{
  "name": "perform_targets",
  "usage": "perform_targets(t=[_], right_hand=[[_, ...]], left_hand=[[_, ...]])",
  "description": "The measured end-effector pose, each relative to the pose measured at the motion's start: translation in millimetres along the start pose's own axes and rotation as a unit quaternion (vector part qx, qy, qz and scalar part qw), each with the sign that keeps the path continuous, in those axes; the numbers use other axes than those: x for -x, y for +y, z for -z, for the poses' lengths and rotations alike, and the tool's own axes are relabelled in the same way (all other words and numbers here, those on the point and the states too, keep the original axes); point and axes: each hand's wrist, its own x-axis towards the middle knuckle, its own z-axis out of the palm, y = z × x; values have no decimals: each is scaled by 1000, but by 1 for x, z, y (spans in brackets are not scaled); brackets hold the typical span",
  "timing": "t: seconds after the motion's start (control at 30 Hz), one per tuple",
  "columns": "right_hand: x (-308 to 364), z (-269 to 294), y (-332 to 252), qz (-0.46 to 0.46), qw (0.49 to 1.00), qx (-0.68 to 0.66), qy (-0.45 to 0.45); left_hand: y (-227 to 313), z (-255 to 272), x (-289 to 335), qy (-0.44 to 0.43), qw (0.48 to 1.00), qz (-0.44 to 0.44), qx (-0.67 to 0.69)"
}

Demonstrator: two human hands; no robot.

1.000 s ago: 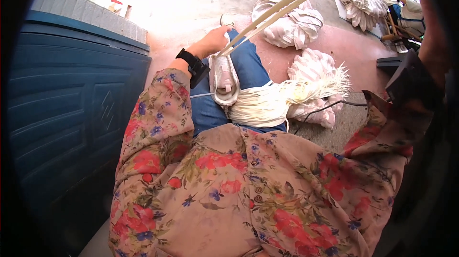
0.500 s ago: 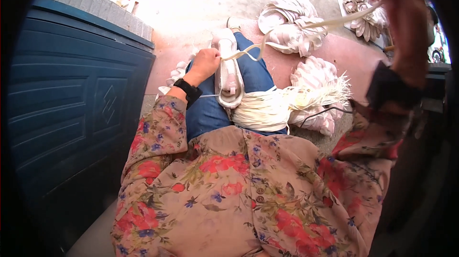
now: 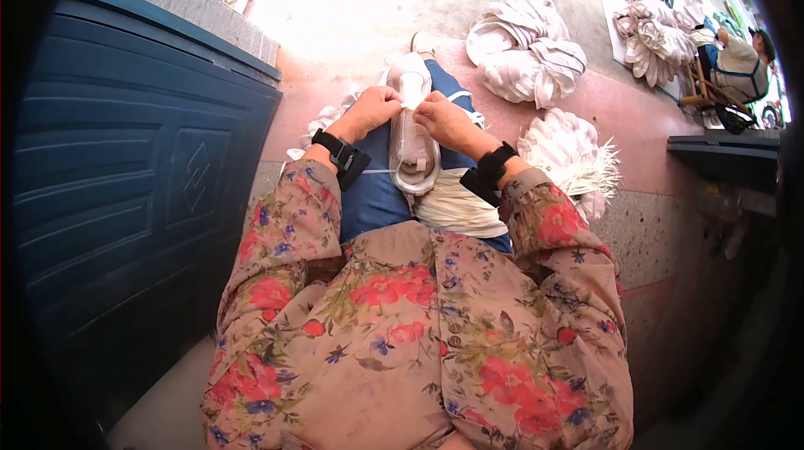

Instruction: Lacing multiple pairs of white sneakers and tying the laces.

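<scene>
A pale pink-and-white shoe lies lengthwise across my lap, its heel opening towards me. My left hand is closed over the left side of the lacing area, fingertips pinched on a cream shoelace. From the other side my right hand pinches at the same lace, close to the left fingertips. The exact grip of the fingertips is too small to see. A loose stretch of lace shows beyond my right hand. On my right thigh rests a thick bundle of cream laces, partly under my right wrist.
Piles of pale shoe parts lie on the floor: one ahead, another at my right, and one farther right. A dark blue panelled door stands close on my left. A seated person is at the far right.
My right hand has come down from high on the right to the shoe, bringing the stretched lace back in. My left hand stays at the shoe.
</scene>
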Motion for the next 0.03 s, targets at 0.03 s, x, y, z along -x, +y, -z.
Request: perform_targets(t=[0.03], right_hand=[[0, 4, -6, -39, 998, 12, -52]], left_hand=[[-2, 2, -4, -20, 1000, 21, 11]])
